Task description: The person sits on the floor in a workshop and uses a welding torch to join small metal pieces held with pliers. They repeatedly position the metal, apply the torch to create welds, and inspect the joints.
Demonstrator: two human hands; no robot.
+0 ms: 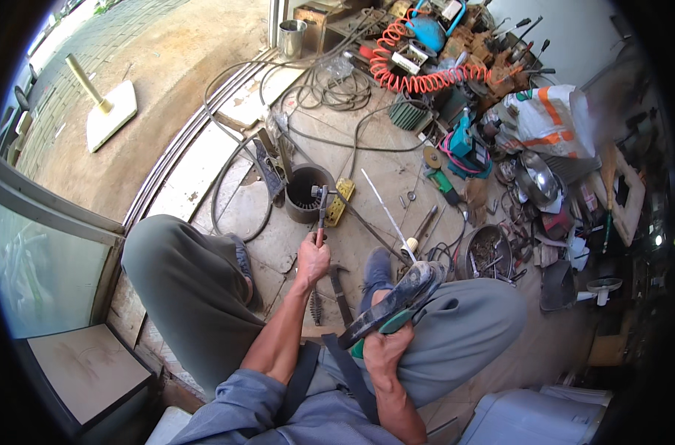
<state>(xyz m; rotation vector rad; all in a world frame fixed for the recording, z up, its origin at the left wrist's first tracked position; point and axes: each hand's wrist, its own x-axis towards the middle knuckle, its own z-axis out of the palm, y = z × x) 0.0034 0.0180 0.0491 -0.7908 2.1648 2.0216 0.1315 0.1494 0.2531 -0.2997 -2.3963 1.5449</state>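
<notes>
My left hand (313, 259) is closed round the reddish grip of a T-shaped, hammer-like metal tool (323, 209). Its head is at the right rim of a dark hollow metal cylinder (299, 206) with slots inside, standing on the floor. Over my right thigh, my right hand (388, 348) grips what looks like a welding electrode holder (398, 300), black and dusty with green parts. From its front end a thin pale rod (384, 208) points up toward the cylinder. A yellow block (341, 202) lies beside the cylinder. Between my feet lies a claw hammer (341, 295).
Black cables (330, 93) loop across the floor. A green angle grinder (443, 182) and a round pan of metal bits (487, 251) lie to the right. Machines and a coiled orange hose (426, 80) crowd the far right. A glass door (51, 259) stands left.
</notes>
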